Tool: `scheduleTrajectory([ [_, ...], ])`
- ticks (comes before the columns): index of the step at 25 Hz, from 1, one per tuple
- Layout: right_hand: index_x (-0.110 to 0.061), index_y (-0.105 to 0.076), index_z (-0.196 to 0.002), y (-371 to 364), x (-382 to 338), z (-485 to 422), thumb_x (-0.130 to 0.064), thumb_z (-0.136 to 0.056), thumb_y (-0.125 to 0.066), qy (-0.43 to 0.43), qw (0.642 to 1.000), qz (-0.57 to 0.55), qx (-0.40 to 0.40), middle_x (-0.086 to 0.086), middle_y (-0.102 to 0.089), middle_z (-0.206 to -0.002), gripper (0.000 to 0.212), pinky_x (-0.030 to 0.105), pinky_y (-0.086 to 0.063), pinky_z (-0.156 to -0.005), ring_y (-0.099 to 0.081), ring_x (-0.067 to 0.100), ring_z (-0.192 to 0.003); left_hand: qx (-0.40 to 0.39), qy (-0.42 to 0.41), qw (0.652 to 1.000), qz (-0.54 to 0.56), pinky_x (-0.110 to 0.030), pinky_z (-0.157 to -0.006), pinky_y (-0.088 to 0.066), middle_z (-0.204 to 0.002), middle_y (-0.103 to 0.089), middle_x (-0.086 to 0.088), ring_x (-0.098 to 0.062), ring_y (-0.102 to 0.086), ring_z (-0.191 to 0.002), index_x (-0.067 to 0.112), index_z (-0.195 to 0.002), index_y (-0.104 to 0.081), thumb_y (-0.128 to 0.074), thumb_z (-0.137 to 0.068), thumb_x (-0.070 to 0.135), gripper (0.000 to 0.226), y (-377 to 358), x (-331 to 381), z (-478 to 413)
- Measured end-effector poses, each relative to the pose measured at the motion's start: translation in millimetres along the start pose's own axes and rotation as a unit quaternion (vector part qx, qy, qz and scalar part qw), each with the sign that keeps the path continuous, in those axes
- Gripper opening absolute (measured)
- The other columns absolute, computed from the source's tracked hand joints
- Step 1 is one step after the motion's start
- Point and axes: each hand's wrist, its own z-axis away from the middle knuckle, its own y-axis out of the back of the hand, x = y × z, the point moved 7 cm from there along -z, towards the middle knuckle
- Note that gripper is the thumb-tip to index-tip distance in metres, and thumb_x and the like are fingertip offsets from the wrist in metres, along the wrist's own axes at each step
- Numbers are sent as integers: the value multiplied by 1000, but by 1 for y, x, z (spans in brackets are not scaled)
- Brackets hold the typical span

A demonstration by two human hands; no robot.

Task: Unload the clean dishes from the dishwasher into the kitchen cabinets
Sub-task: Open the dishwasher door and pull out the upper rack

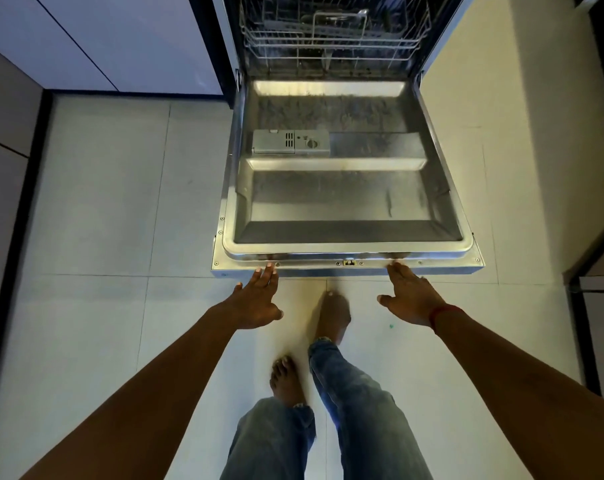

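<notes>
At six o'clock, nearest me, two bare feet [333, 317] and faded blue jeans [359, 393] stand on the pale tiled floor [103, 220]. Just ahead, both arms reach forward. The left hand [259, 303], at eleven o'clock from the feet, has its fingers straight and pressed together. Their tips touch the front lip of the lowered stainless-steel dishwasher door [345, 199], and the thumb is splayed inward. The right hand [409, 299], at one o'clock, mirrors it: fingers straight and close, tips on the same lip, thumb out. Neither hand grips anything.

The door lies flat and open, with its grey plastic detergent dispenser [290, 142] at ten o'clock on the panel. Beyond it, at twelve o'clock, the pale wire lower rack [331, 57] sits inside the tub, not pulled out. The clean dishes are in there. I can make out a wire holder with what looks like a silvery metal utensil [361, 12]; the rest is too dim to name.

The rack looks sparsely loaded, so I judge it should roll out lightly. I would take its front rail at the middle with both hands. Cutlery will be stiff and light but possibly wet and slick, so it is best pinched by the handles. The door is likely heavy on its hinge, and I would not lean on it.
</notes>
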Motion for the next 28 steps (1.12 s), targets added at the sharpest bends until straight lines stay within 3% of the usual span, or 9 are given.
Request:
scheduleTrajectory([
  [5, -12, 4, -154, -4, -2, 12, -42, -100, -43, -9, 998, -24, -51, 4, 9, -163, 78, 48, -12, -120, 3, 23, -150, 5, -8, 1000, -22, -50, -117, -1, -158, 26, -4, -26, 19, -147, 13, -153, 12, -39, -102, 36, 75, -11, 1, 13],
  [10, -11, 9, -153, 10, -13, 48, -44, -100, -42, 6, 999, -18, -36, 6, 14, -162, 81, 47, -16, -120, 8, 23, -149, 34, -17, 999, -15, -49, -118, -1, -158, 26, -2, -25, 18, -147, 13, -152, 14, -36, -102, 40, 75, 24, 15, 44],
  [14, -11, 10, -153, 52, -32, 76, -47, -99, -42, 21, 1000, -16, -1, 6, 13, -162, 83, 43, -16, -120, 6, 23, -150, 66, -25, 997, -37, -47, -118, 0, -159, 24, -1, -22, 17, -147, 15, -152, 14, -32, -101, 49, 77, 65, 31, 86],
  [21, -11, 8, -153, 153, -83, 121, -50, -100, -37, 64, 996, -19, 55, 6, 6, -163, 80, 43, -14, -120, 6, 23, -150, 173, -63, 983, 3, -41, -119, 2, -160, 18, 2, -15, 13, -148, 20, -151, 16, -6, -88, 65, 81, 162, 68, 181],
  [28, -12, 4, -154, 247, -126, 140, -53, -100, -31, 98, 985, -88, 115, 6, 2, -163, 76, 37, -11, -119, 3, 19, -150, 196, -83, 977, -33, -44, -120, 2, -159, 22, 1, -16, 16, -147, 19, -150, 19, -2, -86, 65, 81, 258, 87, 228],
])
